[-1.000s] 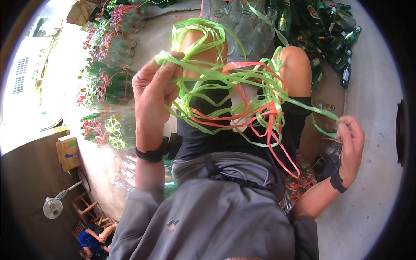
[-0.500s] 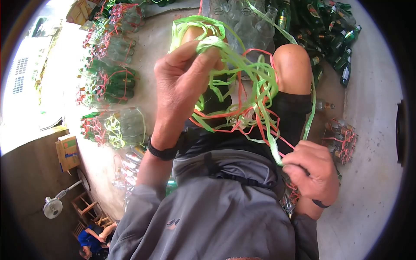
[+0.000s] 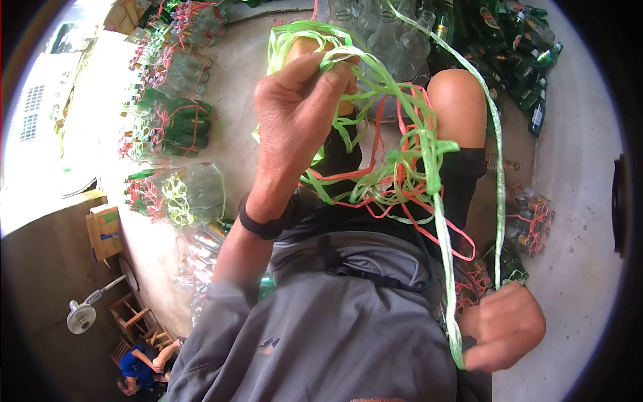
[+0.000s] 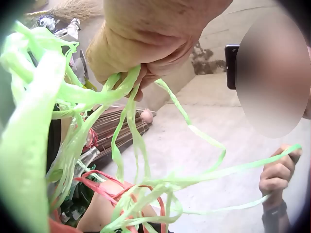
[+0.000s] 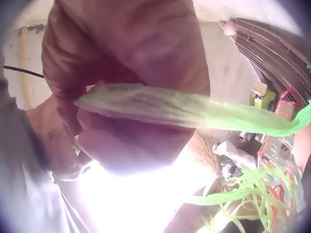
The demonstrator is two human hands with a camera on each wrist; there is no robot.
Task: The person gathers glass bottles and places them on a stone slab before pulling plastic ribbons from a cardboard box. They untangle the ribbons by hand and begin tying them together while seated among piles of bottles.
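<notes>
Above the person's knees, the left hand (image 3: 295, 124) pinches a bundle of bright green plastic twine (image 3: 385, 74). A loose tangle of green loops with red plastic twine (image 3: 461, 251) mixed in hangs from it over the lap. At the lower right, the right hand (image 3: 506, 328) grips a green strand pulled straight down from a knot (image 3: 434, 184) in the tangle. A second green strand (image 3: 499, 167) runs from the top of the view down to that same hand. In the right wrist view, a flat green strip (image 5: 160, 104) crosses the curled fingers.
Clear glass bottles (image 3: 385, 40) stand beyond the knees, with a heap of green bottles (image 3: 529, 80) to their right. Tied bottle bundles (image 3: 171, 124) line the left side. A fan (image 3: 82, 318), a cardboard box (image 3: 104, 231) and another person (image 3: 140, 362) are at the lower left.
The right hand has moved down and towards the body, drawing a green strand taut. The left hand has moved right and slightly up with its bundle of twine.
</notes>
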